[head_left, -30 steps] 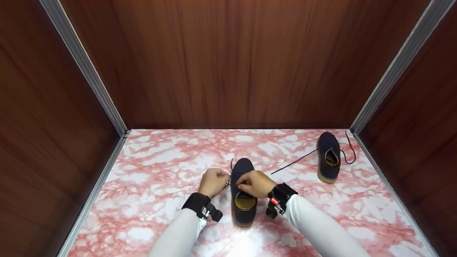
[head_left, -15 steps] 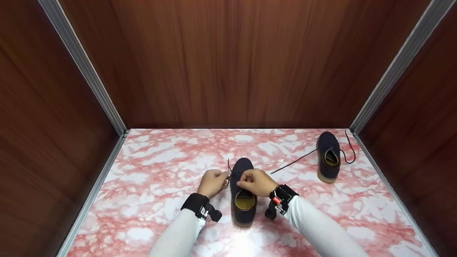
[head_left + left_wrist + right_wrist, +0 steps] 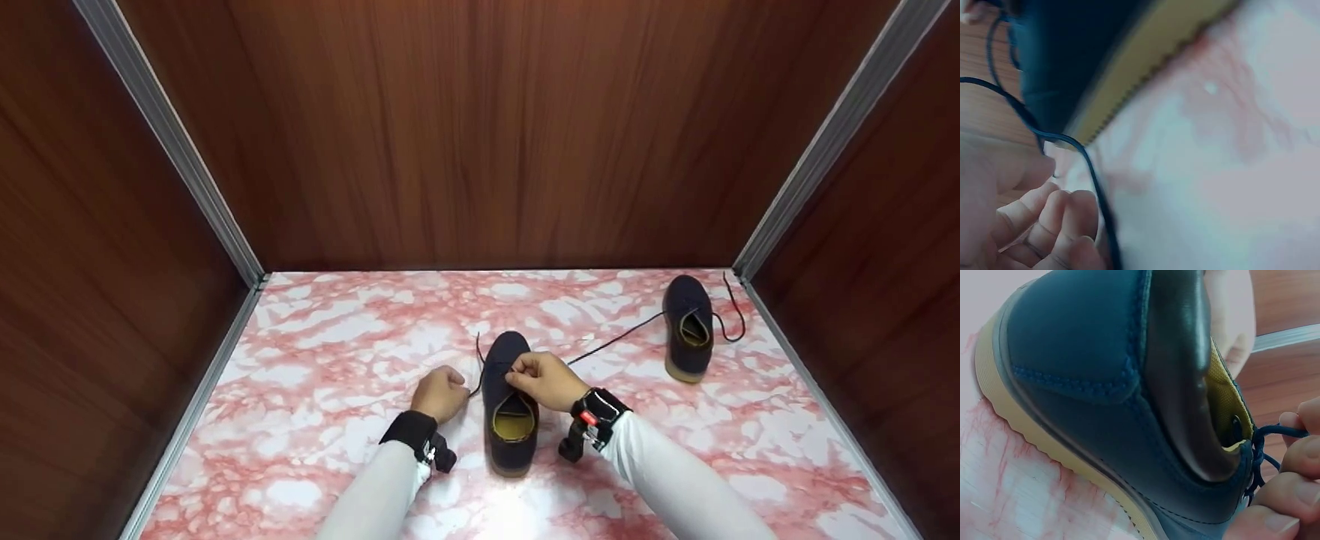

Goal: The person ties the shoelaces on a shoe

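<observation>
A dark navy lace-up shoe (image 3: 507, 352) with a tan sole stands in the middle of the table, toe away from me. My right hand (image 3: 546, 382) is over its lacing, and thumb and forefinger pinch a dark blue shoelace (image 3: 1280, 431) beside the top eyelets. To the left of the shoe is my left hand (image 3: 441, 394), fingers loosely curled. A gap shows between its thumb (image 3: 1036, 169) and fingertips. A strand of shoelace (image 3: 1092, 169) passes across that hand's fingers. Another stretch of lace (image 3: 480, 352) rises along the shoe's left side.
A matching second shoe (image 3: 688, 330) stands at the back right, its laces (image 3: 619, 337) loose on both sides. Red-and-white marbled tabletop (image 3: 322, 390) surrounds the shoes. Brown wood-look panels (image 3: 465, 135) with grey metal edging (image 3: 184, 142) enclose the back and sides.
My left hand has come down and away from the shoe's left side, with the lace loop near its fingertips gone. The right hand has shifted slightly right, still pinching at the lacing.
</observation>
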`<state>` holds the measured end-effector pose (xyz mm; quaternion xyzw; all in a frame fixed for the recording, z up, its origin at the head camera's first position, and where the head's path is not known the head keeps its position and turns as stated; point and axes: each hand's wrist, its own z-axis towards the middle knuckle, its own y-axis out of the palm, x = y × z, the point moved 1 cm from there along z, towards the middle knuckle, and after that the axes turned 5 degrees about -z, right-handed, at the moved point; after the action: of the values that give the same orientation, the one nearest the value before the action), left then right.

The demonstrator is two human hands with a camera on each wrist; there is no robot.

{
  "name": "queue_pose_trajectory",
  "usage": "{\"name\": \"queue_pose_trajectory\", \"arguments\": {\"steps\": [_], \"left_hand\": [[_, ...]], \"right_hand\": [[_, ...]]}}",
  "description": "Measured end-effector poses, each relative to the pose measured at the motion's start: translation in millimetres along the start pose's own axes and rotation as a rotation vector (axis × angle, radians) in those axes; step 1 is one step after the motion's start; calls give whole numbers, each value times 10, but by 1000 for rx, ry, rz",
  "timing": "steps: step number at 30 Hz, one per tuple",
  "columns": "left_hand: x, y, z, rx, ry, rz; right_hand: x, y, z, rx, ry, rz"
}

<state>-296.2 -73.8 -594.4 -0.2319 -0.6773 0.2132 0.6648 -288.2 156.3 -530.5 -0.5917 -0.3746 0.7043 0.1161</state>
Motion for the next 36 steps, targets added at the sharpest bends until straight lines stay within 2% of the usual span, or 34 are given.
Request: {"name": "queue_pose_trajectory", "arguments": {"steps": [6,14,20,22,27,32,36], "left_hand": [[-28,43,-12,-11,40,60],[-45,102,-26,14,84,126],[-52,119,-17,19,160,136],[-156,185,54,27,193,143],[-436,381,261,37,207,175],[-534,458,329,53,196,211],[-507,449,297,52,198,186]], "right_hand": [[-26,-25,2,-2,22,51],[-19,-37,7,36,-4,44],[-5,-45,11,64,23,64],[-4,-49,11,73,33,70],[-5,-54,10,103,44,72],[1,-55,9,119,48,71],[9,-55,4,123,59,86]]}}
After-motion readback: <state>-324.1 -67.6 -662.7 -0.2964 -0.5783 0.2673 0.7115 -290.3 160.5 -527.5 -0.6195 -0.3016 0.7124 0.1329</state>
